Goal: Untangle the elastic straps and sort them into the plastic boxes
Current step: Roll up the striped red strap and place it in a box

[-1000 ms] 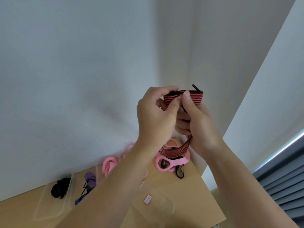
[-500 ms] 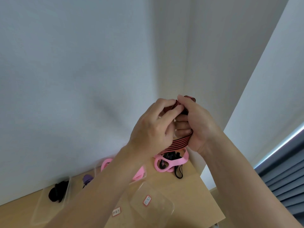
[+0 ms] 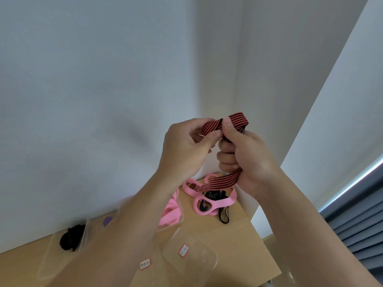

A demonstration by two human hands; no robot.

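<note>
- Left hand [image 3: 186, 150] pinches the striped strap [image 3: 213, 126] between thumb and fingers, raised above the table [image 3: 238, 235].
- Right hand [image 3: 246, 158] grips the same strap; its lower length trails down to the pink straps [image 3: 207, 201].
- Clear boxes [image 3: 190, 257] sit on the table; one holds a black bundle [image 3: 71, 240].

We see a light wooden table [image 3: 242, 243] set into a corner where two white walls [image 3: 93, 90] meet. To our right a white panel [image 3: 342, 96] slants upward, and below it hang grey-blue pleated blinds [image 3: 358, 222] with a bright strip of light along their top edge.
</note>
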